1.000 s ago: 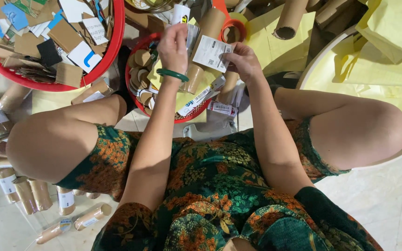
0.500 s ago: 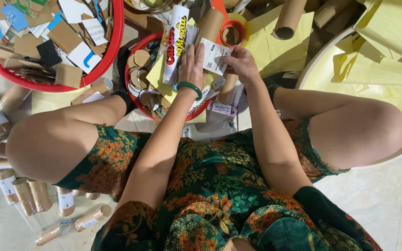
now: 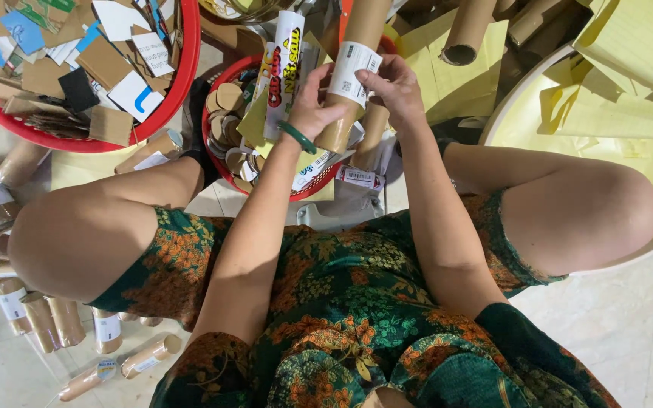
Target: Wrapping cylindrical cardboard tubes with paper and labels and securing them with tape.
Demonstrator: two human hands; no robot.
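Above the red basket [image 3: 217, 162] at twelve o'clock, the left hand [image 3: 313, 109] wraps closed around a brown cardboard tube [image 3: 353, 68], steadying it upright, so the right hand [image 3: 394, 87] can pinch the white label [image 3: 353, 72] against it. Loose tubes [image 3: 107, 332] lie at eight o'clock.

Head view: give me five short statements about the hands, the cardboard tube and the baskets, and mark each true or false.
1. Both hands grip one brown cardboard tube. True.
2. The tube's white label is under the right hand. True: its fingers lie at the label's edge.
3. The left hand has a bare wrist. False: it wears a green bangle.
4. The large red basket at upper left holds yellow paper. False: it holds cardboard scraps.
5. More cardboard tubes lie on the floor by the left leg. True.
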